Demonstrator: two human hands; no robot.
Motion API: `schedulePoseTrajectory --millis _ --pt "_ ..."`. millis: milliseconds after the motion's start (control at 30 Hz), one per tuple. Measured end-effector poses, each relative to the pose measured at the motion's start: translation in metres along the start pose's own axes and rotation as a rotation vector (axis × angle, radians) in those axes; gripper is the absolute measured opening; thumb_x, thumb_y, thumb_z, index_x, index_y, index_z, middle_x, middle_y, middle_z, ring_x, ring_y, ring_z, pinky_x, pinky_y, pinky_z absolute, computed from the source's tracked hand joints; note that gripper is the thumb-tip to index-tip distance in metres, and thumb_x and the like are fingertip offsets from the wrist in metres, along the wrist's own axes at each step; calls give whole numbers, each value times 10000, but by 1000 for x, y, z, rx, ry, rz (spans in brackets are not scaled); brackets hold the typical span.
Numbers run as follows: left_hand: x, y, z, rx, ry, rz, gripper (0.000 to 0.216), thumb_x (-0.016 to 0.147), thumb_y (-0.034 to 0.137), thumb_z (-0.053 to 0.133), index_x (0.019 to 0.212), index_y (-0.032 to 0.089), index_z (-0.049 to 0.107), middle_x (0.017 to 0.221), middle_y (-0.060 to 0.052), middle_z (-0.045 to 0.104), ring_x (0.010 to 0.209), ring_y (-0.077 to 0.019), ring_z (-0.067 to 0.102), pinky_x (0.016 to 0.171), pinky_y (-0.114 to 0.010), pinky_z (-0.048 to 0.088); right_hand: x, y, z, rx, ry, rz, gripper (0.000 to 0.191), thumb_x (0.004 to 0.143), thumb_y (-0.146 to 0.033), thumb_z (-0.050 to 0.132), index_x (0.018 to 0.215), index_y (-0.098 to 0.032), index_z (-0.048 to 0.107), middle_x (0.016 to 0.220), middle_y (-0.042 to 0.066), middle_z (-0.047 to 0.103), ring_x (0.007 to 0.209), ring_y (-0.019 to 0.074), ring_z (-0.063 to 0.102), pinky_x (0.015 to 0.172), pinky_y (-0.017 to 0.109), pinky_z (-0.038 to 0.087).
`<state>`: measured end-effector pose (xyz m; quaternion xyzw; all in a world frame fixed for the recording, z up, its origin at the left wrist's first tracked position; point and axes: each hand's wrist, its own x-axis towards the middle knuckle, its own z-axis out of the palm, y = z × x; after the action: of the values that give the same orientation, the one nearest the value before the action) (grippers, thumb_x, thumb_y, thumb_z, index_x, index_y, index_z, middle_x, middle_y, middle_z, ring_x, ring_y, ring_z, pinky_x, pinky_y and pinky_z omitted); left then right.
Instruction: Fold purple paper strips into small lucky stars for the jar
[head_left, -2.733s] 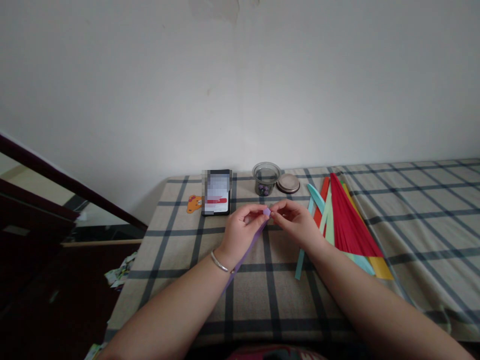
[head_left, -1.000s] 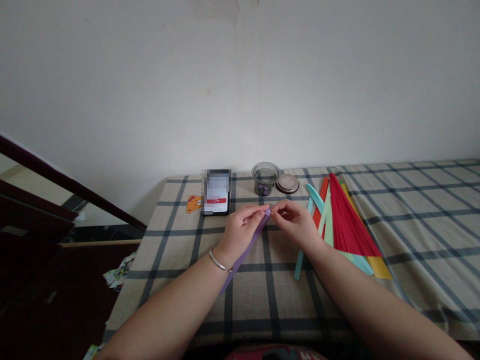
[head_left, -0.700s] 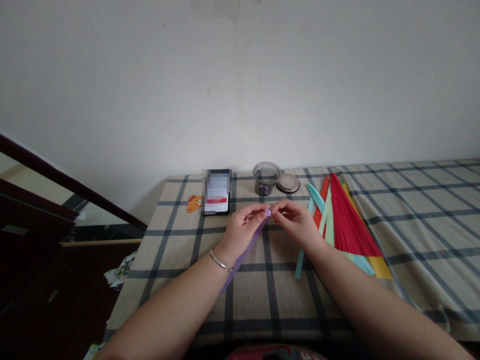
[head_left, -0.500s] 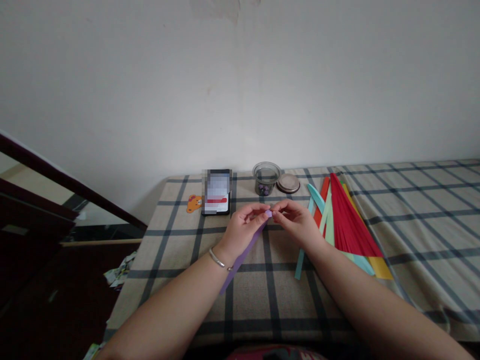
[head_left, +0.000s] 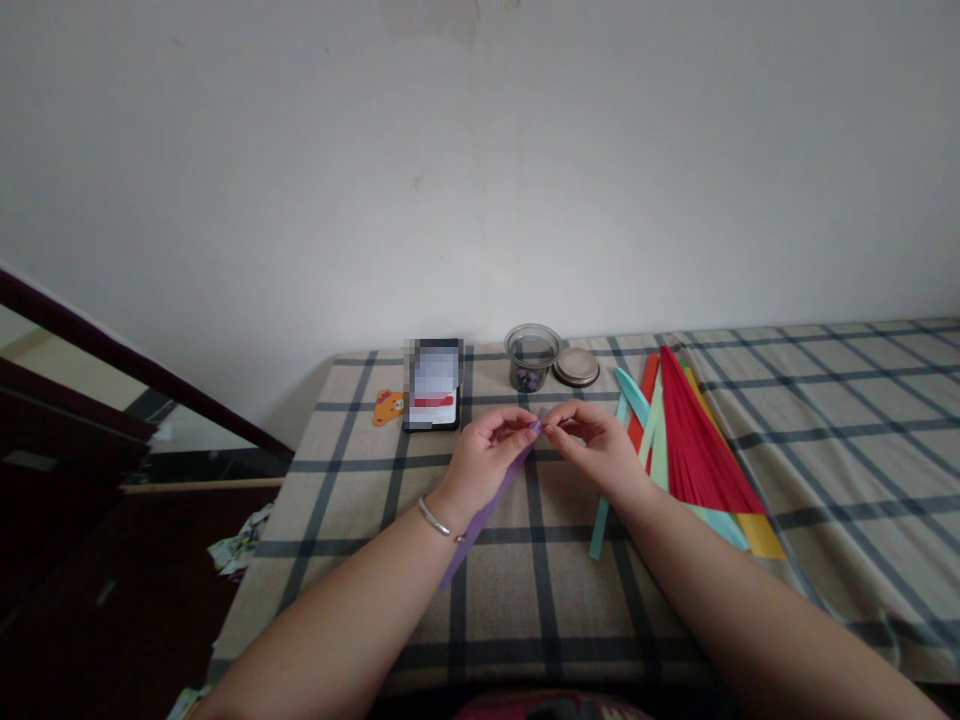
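Observation:
A long purple paper strip (head_left: 487, 510) runs from under my left wrist up to my fingertips, where its small folded end sits. My left hand (head_left: 486, 460) pinches that folded end from the left, fingers closed on it. From the right, my right hand (head_left: 596, 448) pinches the same folded end with thumb and forefinger. Both hands hover just above the checked tablecloth (head_left: 352, 500). A silver bangle circles my left wrist.
A fan of coloured paper strips, red (head_left: 694, 445), teal, green, orange and yellow, lies to the right of my hands. Behind them stand an open glass jar (head_left: 532, 357) with small purple pieces, its lid (head_left: 576, 366), a phone (head_left: 433, 384) and an orange bear figure (head_left: 388, 407). The table's left edge drops off.
My fingers have shifted slightly on the folded end, turning and pressing it. The purple strip's free length has stayed under my left wrist. Nothing else moved.

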<state>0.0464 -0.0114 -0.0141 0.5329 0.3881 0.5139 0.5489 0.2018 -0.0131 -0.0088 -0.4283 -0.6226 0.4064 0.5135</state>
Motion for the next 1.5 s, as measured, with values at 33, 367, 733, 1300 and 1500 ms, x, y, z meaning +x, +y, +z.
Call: schedulePoseTrajectory --millis 33,367,733,1300,1500 --pt "0 0 0 -3 0 -7 201 710 302 701 849 161 668 851 -43 699 796 -147 645 795 -291 521 0 -1 0 -4 2 -1 168 750 -372 630 728 -208 601 720 28 632 684 162 603 668 307 519" --pt "2 -4 -1 -85 6 -62 237 662 326 740 827 162 692 826 -33 712 766 -144 651 784 -295 513 -1 0 0 -56 -3 -14 160 756 -358 628 732 -201 610 728 37 648 699 171 621 657 308 527" --pt "2 -3 0 -259 17 -158 229 613 282 783 795 166 706 779 -3 705 717 -100 626 773 -245 483 -2 2 -1 -106 -4 -51 140 761 -332 621 745 -193 614 727 42 655 673 165 619 611 292 522" --pt "-1 0 4 -250 59 -165 248 584 288 801 763 151 698 773 -19 714 733 -122 636 801 -288 475 -1 3 1 -111 17 -97 105 773 -295 604 738 -196 591 710 29 627 650 151 594 609 281 512" --pt "-2 -1 3 -180 63 -134 245 598 300 792 767 152 695 774 -25 717 727 -128 643 768 -279 489 -3 2 0 -133 11 -142 61 782 -247 589 744 -200 583 728 31 625 662 150 581 636 288 498"
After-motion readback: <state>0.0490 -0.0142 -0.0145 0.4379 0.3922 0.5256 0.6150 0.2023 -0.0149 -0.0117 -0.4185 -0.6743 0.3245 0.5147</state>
